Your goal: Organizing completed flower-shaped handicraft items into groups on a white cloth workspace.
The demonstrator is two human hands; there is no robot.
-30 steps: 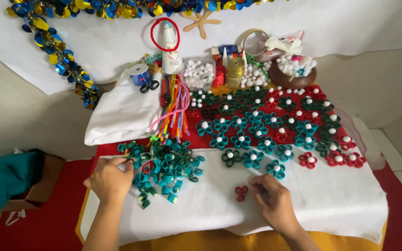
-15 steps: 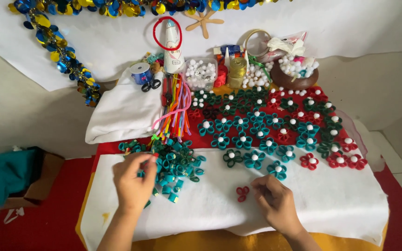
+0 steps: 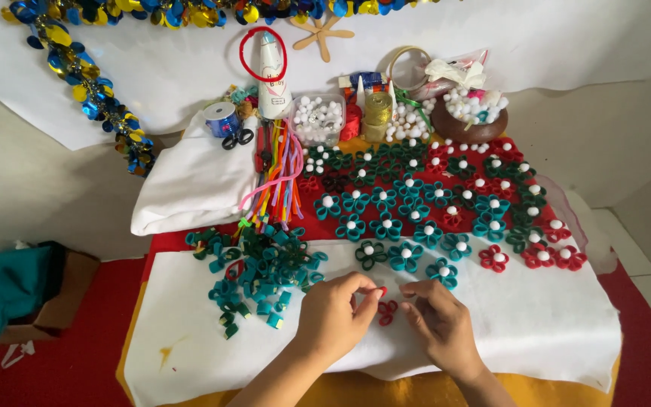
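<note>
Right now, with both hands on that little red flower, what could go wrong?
The left hand pinches a red loop over the unfinished red flower; it might slip or nudge the pieces apart. The right hand sits close to a teal flower and could knock it. The left forearm could brush the loose teal loops.

I see my left hand [image 3: 334, 316] and right hand [image 3: 440, 322] side by side at the near edge of the white felt sheet [image 3: 551, 332] on the tabletop, a small red paper-loop flower [image 3: 386, 312] between them. The heap of teal paper loops [image 3: 261, 267] lies to their left. Rows of finished paper flowers with white pompom centres [image 3: 431, 200] lie behind them. Behind the heap lies a bundle of coloured pipe cleaners [image 3: 280, 177], with a folded white cloth [image 3: 190, 181] to its left.
</note>
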